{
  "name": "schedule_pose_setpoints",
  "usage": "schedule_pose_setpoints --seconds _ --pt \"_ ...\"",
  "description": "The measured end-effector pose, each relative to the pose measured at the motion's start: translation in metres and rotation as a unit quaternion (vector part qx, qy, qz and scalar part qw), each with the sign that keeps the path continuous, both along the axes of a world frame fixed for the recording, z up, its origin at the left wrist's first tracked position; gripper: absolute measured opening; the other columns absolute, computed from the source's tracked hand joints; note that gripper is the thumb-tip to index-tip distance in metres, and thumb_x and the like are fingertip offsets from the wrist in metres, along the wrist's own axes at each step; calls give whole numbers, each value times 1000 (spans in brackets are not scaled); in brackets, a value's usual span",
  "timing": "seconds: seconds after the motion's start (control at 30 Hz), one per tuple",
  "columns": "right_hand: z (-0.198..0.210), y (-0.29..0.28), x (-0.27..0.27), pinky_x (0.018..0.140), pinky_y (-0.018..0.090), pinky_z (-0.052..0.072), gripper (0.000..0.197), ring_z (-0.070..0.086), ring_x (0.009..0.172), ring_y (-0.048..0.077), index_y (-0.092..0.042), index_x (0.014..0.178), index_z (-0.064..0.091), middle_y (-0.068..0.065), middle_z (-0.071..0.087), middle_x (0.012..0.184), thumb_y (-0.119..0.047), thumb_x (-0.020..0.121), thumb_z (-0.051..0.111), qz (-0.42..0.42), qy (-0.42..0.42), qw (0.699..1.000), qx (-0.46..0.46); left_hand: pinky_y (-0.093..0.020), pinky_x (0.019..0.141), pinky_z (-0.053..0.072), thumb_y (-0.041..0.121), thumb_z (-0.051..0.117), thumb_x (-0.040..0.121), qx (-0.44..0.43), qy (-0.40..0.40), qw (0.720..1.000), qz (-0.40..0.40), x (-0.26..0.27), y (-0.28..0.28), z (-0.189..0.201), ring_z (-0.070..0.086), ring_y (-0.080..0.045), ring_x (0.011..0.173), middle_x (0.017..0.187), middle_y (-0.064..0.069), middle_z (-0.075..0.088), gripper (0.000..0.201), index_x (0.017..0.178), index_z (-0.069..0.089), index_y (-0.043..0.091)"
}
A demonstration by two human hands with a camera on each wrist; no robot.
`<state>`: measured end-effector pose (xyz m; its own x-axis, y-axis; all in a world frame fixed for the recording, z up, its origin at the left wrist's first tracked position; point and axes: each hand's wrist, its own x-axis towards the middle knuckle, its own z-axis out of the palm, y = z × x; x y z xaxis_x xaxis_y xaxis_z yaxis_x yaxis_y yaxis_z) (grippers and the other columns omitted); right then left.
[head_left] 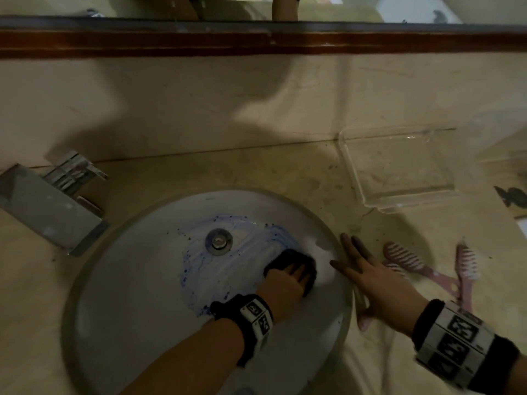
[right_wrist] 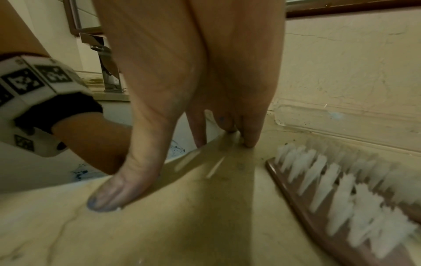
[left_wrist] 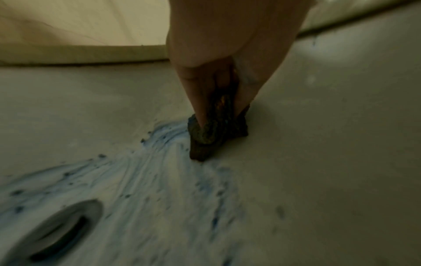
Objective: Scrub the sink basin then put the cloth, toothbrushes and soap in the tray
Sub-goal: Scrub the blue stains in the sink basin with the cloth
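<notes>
One sink basin (head_left: pixel 119 295) with one drain (head_left: pixel 218 241). One dark cloth (head_left: pixel 288 259). Two pink toothbrushes (head_left: pixel 405 259) (head_left: pixel 467 263) lie on the counter (head_left: pixel 285 172). One clear tray (head_left: pixel 399 166). One faucet (head_left: pixel 57 192). Two hands: the left hand (head_left: pixel 285 283) and the right hand (head_left: pixel 376 283).

Sink basin (head_left: pixel 119 295) set in counter (head_left: pixel 299 172) | drain (head_left: pixel 219 241) at basin centre | cloth (head_left: pixel 288 259) in basin, right of drain | faucet (head_left: pixel 48 201) left-rear of basin | tray (head_left: pixel 353 166) right-rear on counter | toothbrushes (head_left: pixel 410 259) before tray, right of basin.
</notes>
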<state>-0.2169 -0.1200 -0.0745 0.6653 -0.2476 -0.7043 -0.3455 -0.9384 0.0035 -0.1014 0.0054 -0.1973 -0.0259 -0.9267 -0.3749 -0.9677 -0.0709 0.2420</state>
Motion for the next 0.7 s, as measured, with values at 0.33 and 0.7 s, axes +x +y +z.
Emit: schedule_pose_setpoints --seconds 0.33,0.7 --pt "0 -2 -3 113 38 32 97 -35 129 21 -28 149 9 8 -42 143 -42 75 69 -1 -11 1000 6 -24 92 51 10 51 91 -74 75 987 120 28 20 -5 66 -19 110 129 -8 64 42 132 57 16" --pt "-1 -1 -2 114 40 31 93 -36 129 24 -30 150 5 9 -44 141 -38 80 66 5 -4 1000 -2 -41 102 41 14 42 99 3 177 980 90 -18 3 20 52 -34 121 146 -11 45 52 149 28 21"
